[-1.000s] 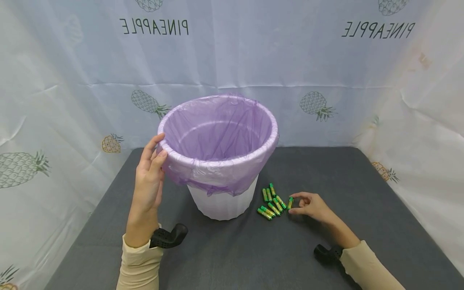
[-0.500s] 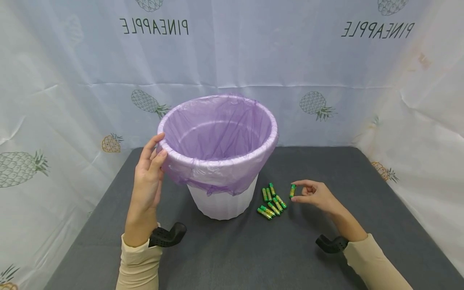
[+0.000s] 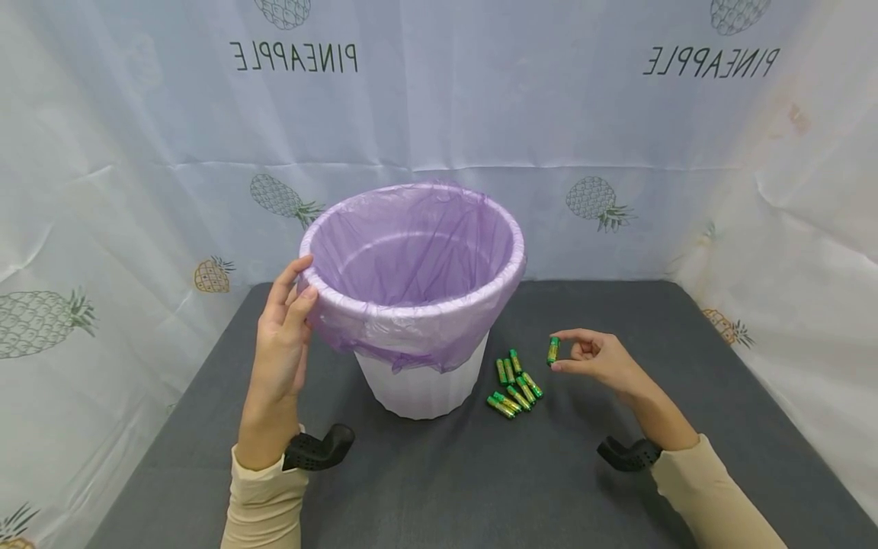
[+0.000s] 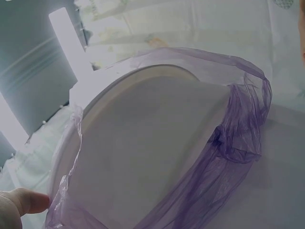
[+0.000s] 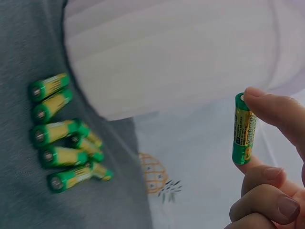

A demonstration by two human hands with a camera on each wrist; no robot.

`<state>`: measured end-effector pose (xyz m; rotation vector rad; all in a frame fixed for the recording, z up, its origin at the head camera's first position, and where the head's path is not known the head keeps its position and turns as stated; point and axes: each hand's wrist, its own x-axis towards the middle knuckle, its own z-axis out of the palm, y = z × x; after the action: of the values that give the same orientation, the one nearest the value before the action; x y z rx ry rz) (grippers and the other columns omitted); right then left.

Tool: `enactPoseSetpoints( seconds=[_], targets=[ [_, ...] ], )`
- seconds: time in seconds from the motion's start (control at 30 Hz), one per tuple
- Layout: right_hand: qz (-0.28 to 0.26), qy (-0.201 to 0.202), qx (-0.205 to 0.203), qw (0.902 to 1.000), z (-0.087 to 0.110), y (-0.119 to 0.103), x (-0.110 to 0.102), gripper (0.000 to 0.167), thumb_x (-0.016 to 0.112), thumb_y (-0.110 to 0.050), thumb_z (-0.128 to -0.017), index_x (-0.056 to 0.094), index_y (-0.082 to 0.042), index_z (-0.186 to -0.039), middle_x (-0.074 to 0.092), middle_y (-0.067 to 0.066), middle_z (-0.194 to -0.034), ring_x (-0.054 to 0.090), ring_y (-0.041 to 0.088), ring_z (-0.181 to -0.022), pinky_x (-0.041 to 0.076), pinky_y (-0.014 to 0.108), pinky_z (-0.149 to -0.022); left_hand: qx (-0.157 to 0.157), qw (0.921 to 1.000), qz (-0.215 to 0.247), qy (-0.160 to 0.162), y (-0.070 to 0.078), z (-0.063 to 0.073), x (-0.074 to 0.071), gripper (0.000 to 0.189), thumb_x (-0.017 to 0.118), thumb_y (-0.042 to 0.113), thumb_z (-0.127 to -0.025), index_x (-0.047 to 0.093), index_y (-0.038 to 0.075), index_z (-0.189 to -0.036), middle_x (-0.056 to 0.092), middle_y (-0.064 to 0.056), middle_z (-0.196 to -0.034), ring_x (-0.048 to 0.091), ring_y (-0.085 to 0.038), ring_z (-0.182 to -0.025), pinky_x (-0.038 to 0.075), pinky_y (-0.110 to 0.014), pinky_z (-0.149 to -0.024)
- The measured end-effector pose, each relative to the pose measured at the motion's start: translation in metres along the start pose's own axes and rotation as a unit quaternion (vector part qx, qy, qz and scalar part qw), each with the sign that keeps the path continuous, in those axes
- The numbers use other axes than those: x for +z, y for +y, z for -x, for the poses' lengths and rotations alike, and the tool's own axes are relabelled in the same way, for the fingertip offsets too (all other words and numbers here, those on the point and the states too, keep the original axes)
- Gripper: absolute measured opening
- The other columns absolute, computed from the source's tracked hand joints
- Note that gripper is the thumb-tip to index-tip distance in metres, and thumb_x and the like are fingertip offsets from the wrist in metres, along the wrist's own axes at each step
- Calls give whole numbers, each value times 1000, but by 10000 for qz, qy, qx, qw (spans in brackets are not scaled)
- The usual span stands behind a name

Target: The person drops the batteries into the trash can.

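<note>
My right hand pinches a green and gold battery between thumb and forefinger, above the table. In the right wrist view the held battery stands nearly upright between the two fingertips, while the other fingers are folded. Several more such batteries lie in a loose group beside the bin. A white trash bin has a purple plastic bag lining it and folded over its rim. At the bin's left side my left hand touches the bag-covered rim with its fingers and thumb.
The bin stands on a dark grey table. Behind it hangs a pale curtain with pineapple prints, which also runs along both sides. Each wrist wears a black camera mount.
My right hand has lifted the battery off the table from beside the group and raised it higher. The left hand and the bin stay where they were.
</note>
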<state>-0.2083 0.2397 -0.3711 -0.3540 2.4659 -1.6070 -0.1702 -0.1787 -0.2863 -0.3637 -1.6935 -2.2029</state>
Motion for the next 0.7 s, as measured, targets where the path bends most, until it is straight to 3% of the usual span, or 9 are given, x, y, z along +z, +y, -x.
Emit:
enactPoseSetpoints(
  seconds=[0.37,0.7],
  targets=[
    [-174,171,-361,9990,-2,-25,-5,36,73,-9,-83,61,-17,-117,41,-12,-63,33,5,-56,32,29,-53,20,10000,-8,-62,0,0,0,38,45,9,-98,49,20,-134,59,5,-108,55,-4,-91,45,-20,-82],
    [-142,240,-534,9982,-1,-43,-14,37,71,-9,-85,60,-19,-119,38,-13,-64,33,6,-56,32,33,-55,33,10000,54,-9,-1,-1,0,38,45,8,-98,49,19,-134,60,4,-109,56,-4,-92,46,-19,-83]
  ],
)
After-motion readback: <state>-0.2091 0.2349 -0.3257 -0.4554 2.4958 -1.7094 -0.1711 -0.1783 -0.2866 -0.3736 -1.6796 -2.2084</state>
